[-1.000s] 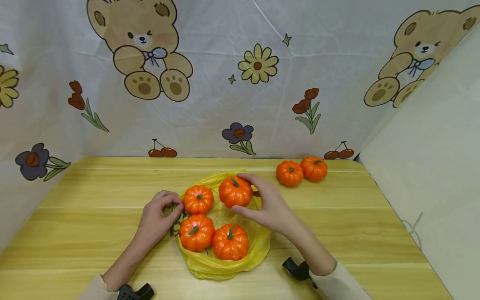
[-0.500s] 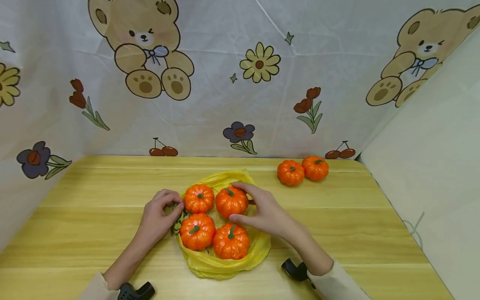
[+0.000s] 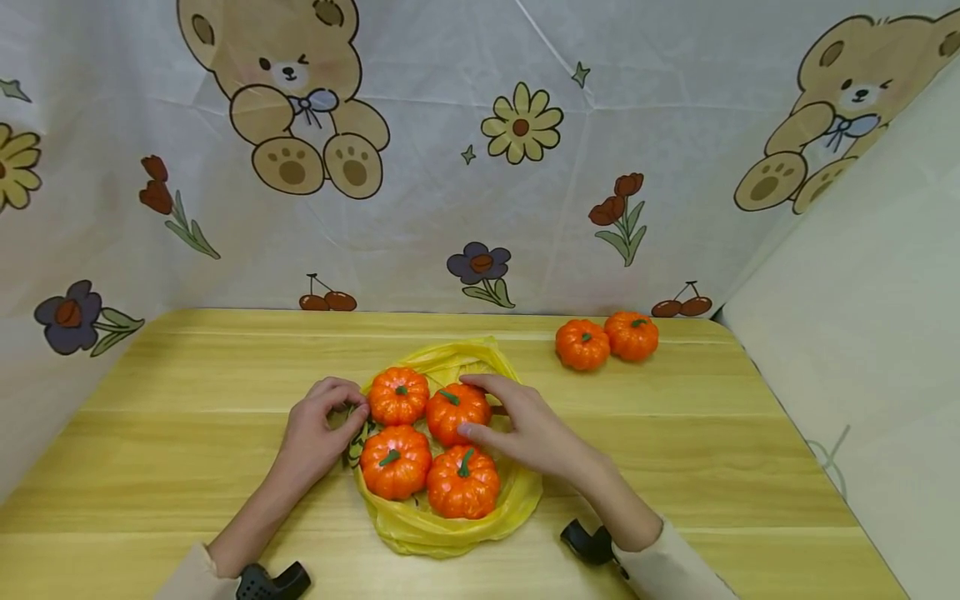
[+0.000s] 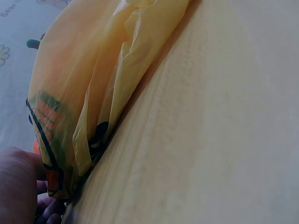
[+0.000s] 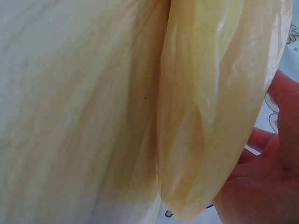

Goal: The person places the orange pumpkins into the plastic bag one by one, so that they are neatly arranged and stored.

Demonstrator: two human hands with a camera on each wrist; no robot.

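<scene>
A yellow plastic bag (image 3: pixel 438 540) lies spread open on the table with orange toy pumpkins in it. At its left edge my left hand (image 3: pixel 318 423) pinches the rim; the left wrist view shows the fingers at the bag's printed side (image 4: pixel 49 154). My right hand (image 3: pixel 528 427) reaches over the right rim and holds a pumpkin (image 3: pixel 453 415) between thumb and fingers. That pumpkin sits low at the bag's back right, close to three others: one at back left (image 3: pixel 398 397), one at front left (image 3: pixel 396 463), one at front right (image 3: pixel 463 483). In the right wrist view, the bag's wall (image 5: pixel 210 116) hides the fingertips.
Two more toy pumpkins stand side by side, a nearer one (image 3: pixel 582 346) and a farther one (image 3: pixel 632 337), at the back right of the wooden table (image 3: pixel 712 467). A patterned cloth (image 3: pixel 420 167) hangs behind the table, and a pale wall (image 3: pixel 862 292) borders the right.
My right hand has lowered its pumpkin into the bag, moving slightly left and toward me, closer to the other pumpkins. The left hand has stayed at the rim.
</scene>
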